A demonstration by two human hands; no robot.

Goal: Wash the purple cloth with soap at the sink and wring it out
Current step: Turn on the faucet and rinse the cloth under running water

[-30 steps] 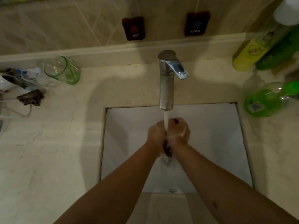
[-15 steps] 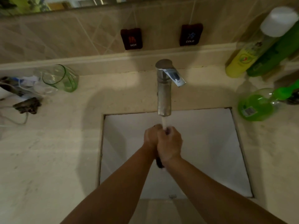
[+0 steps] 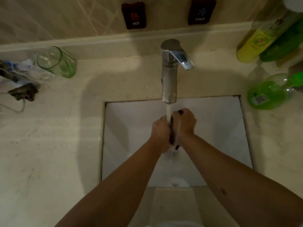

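Left hand (image 3: 159, 135) and right hand (image 3: 184, 124) both clamped on purple cloth (image 3: 172, 136), pressed together under faucet (image 3: 169, 79) stream, over sink (image 3: 213, 128).

One camera, worn on my head

It looks forward and steeply down, close over the sink (image 3: 213, 128). My forearms enter from the bottom edge and my hands (image 3: 173, 128) meet near the centre. The tap (image 3: 169, 76) and tiled wall (image 3: 65, 17) fill the top; the wide lens bends the tabletop (image 3: 49, 145) at the sides.
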